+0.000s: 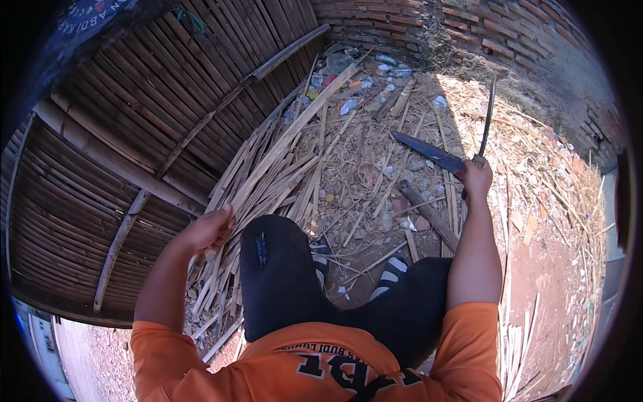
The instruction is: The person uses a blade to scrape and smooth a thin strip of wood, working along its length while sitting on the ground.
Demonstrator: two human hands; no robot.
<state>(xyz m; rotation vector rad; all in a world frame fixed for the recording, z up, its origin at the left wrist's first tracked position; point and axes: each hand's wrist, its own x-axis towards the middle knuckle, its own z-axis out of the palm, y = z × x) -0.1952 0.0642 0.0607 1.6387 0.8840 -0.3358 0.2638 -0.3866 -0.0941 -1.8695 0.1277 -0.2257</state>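
My left hand is closed around the lower end of a long, flat bamboo strip, which slants away over a pile of similar strips. In my right hand is the handle of a knife with a long, narrow, curved dark blade, its tip pointing away from me. Just left of that hand is a hand saw with a dark blade. The saw's reddish handle end is partly hidden by my fingers, and I cannot tell whether they touch it.
A slatted bamboo panel leans along the left side. The brick wall closes off the far side. Between my knees and the wall lie straw, litter and a thick dark stick. More thin strips lie at my right.
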